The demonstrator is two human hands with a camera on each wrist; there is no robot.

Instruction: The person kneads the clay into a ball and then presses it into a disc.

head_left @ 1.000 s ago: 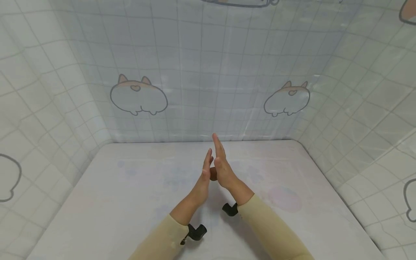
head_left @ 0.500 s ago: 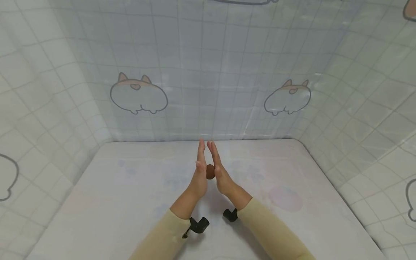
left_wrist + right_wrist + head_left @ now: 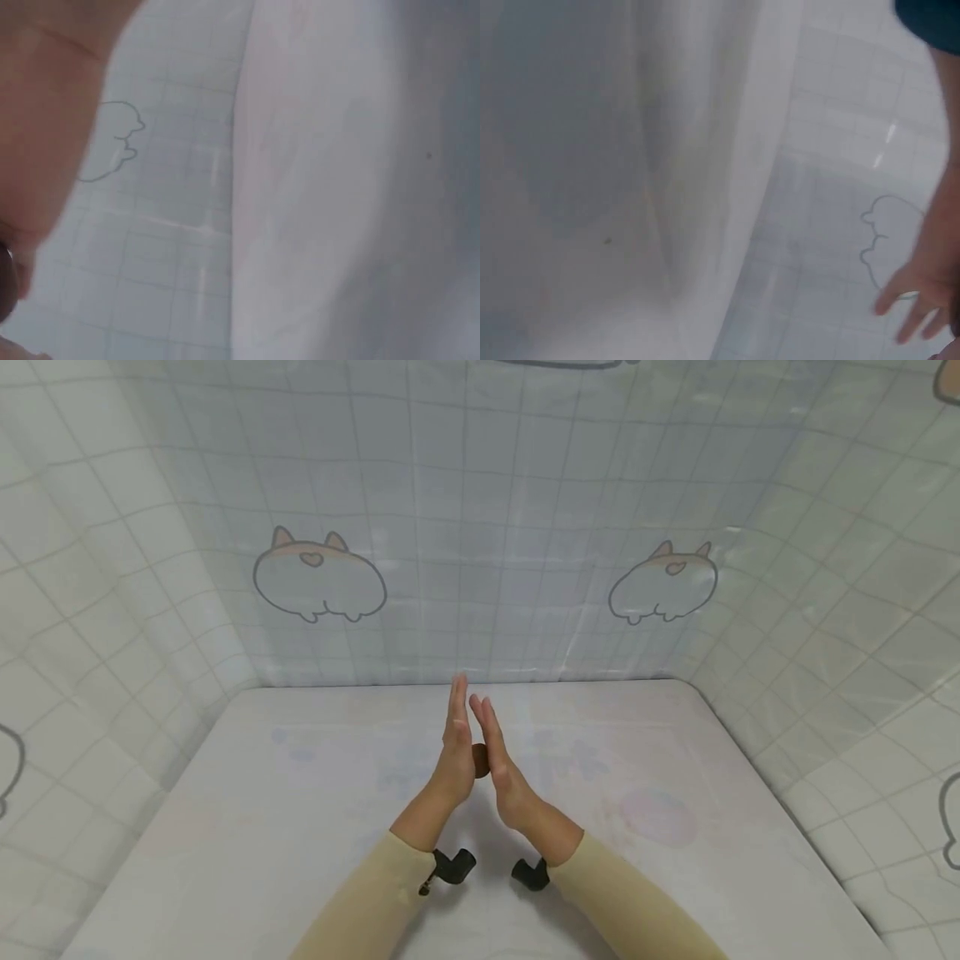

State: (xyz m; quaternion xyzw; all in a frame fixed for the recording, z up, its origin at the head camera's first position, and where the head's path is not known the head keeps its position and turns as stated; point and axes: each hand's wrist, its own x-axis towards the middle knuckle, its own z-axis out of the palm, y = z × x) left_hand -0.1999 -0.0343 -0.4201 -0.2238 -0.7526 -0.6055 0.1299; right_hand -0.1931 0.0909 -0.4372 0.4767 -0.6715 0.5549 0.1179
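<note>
In the head view a small round brown ball [image 3: 481,761] sits between the two palms, above the table. My left hand [image 3: 454,756] stands on edge, fingers straight and pointing away, its palm against the ball. From the other side the palm of my right hand [image 3: 507,781] touches it, fingers also straight. The left fingertips reach farther forward than the right ones. Only a dark sliver of the ball [image 3: 6,285] shows at the edge of the left wrist view. The palms' inner faces are largely hidden.
A white, faintly patterned table top [image 3: 300,827] lies below the hands. Pale gridded sheeting [image 3: 480,527] with cartoon animal drawings encloses the back and sides. Black camera mounts [image 3: 455,866] stick out inward from both wrists, over the table.
My left hand has slid forward while my right hand has drawn back. Between the palms, the brown ball has shifted slightly to the left. Fingers stay straight throughout.
</note>
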